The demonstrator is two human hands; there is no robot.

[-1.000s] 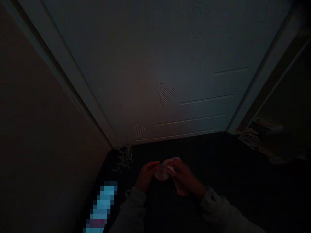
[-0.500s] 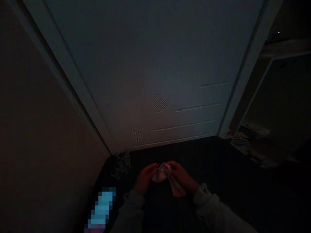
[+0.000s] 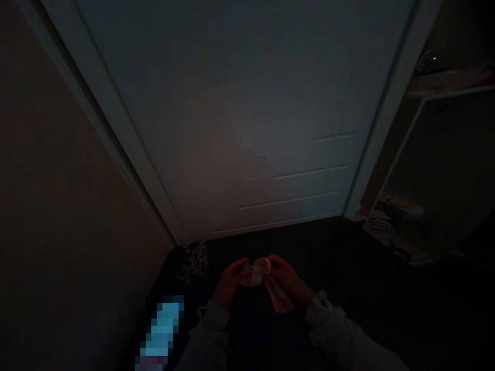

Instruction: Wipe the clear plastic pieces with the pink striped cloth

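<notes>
The scene is very dim. Low in the middle, my left hand (image 3: 232,278) has its fingers closed on one end of a small clear glass (image 3: 263,266), which looks stemmed and lies tilted sideways. My right hand (image 3: 288,278) grips the glass's round end together with a pale, pinkish cloth or tissue (image 3: 282,299). One part of the cloth hangs below my right fingers, and another pale fold (image 3: 251,281) shows under the glass between both hands. Fine detail of the glass is lost in the dark.
Several small clear glasses (image 3: 193,260) stand on the dark floor (image 3: 328,288) at left, by the door corner. A white door (image 3: 216,113) with heart carvings rises ahead. A lit, pixelated screen-like patch (image 3: 162,327) is lower left. Shelving with clutter (image 3: 398,206) stands right.
The round end of the glass now shows more plainly between my hands, with less cloth over it. Both hands stay in nearly the same place, and the view has shifted slightly.
</notes>
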